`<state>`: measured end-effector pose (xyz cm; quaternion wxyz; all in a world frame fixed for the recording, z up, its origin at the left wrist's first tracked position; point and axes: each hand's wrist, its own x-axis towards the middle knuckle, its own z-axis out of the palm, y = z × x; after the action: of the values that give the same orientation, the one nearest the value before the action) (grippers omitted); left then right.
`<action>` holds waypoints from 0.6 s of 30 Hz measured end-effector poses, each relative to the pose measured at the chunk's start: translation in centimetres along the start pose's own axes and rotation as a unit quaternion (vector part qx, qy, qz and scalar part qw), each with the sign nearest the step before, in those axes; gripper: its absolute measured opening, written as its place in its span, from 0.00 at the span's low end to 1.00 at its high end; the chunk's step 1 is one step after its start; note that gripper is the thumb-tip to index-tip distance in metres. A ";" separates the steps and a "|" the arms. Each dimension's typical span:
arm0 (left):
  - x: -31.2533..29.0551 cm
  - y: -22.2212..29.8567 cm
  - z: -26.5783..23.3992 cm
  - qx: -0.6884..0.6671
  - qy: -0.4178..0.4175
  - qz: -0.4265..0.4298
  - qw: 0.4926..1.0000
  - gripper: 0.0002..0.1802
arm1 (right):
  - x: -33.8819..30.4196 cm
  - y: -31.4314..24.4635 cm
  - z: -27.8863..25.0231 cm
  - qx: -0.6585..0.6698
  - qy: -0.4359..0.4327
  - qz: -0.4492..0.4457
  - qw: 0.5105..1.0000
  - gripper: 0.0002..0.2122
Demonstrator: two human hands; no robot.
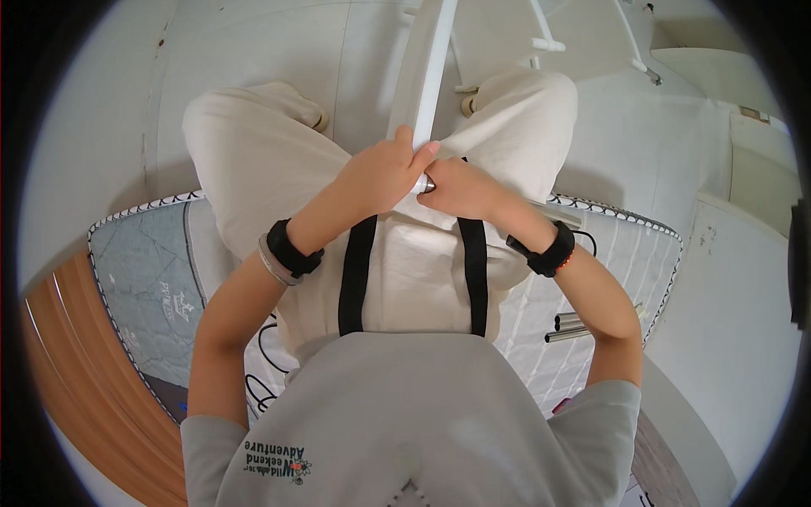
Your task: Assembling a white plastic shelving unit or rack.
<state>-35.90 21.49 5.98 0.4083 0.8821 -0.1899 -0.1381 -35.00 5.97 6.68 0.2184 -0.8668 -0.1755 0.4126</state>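
Observation:
A long white tube (432, 84) with a white sheet along its left side runs from the top of the view down between my knees. My left hand (378, 176) is closed around its near end, thumb lying along the top. My right hand (466, 189) is closed right beside it, fingers curled at the tube's tip. A short shiny metal end (429, 183) shows between the two hands. How my right fingers hold it is mostly hidden.
White panels with tube edges (583, 38) lie on the floor ahead. I sit on a quilted mat (144, 279). Several metal tubes (574, 323) lie by my right elbow, and a black cable (260, 384) by my left side. White furniture (718, 279) stands at the right.

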 end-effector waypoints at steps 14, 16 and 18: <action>0.3 -0.3 0.1 -0.011 -0.033 -0.082 0.996 0.24 | -0.3 0.3 3.6 -0.215 0.329 -0.059 0.917 0.06; 0.0 -1.7 0.9 0.044 -0.009 -0.005 0.999 0.24 | -0.5 0.0 2.9 -0.207 0.301 -0.066 0.928 0.06; -0.2 -1.9 1.0 0.097 0.013 0.077 0.992 0.25 | -0.8 0.0 1.8 -0.199 0.274 -0.069 0.938 0.06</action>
<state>-36.01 22.02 3.93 0.3330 0.9020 -0.2642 -0.0755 -36.96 5.96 6.16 0.1090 -0.9577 -0.2471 0.0991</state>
